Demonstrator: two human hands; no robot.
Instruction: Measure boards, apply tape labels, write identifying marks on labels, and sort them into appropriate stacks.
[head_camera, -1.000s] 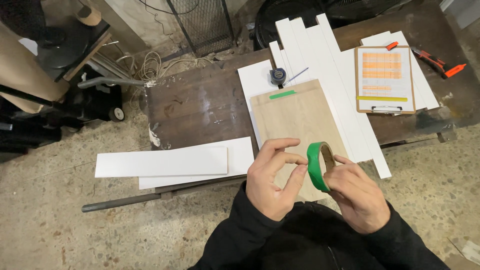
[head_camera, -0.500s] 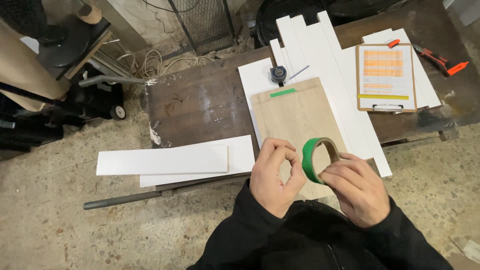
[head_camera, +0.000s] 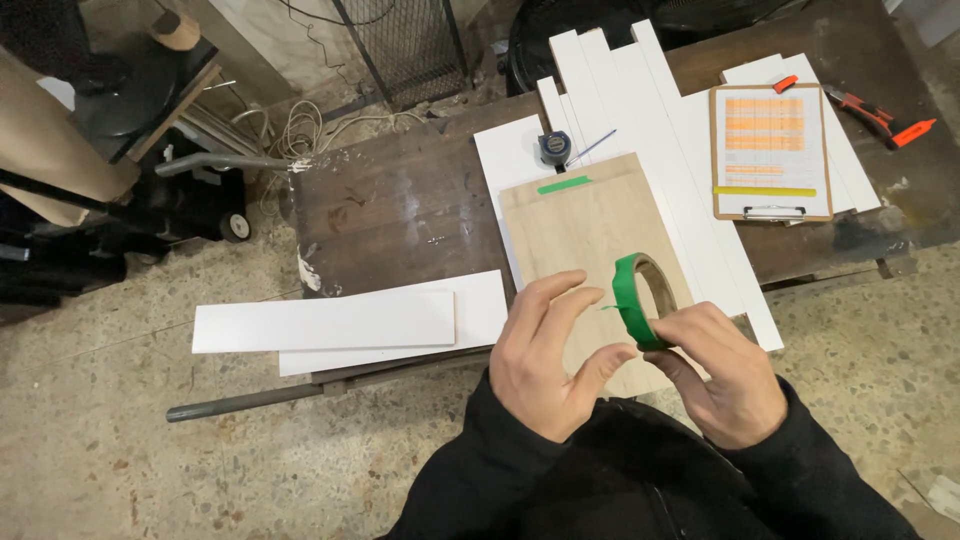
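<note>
Both hands grip the green tape roll above the plywood panel; right hand clasps it; left hand pinches its edge.

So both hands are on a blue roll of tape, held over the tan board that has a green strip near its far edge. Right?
Not quite: the roll of tape is green, not blue, as the head view shows. The left hand and right hand do hold it over the tan board with the green strip near its far edge.
</note>
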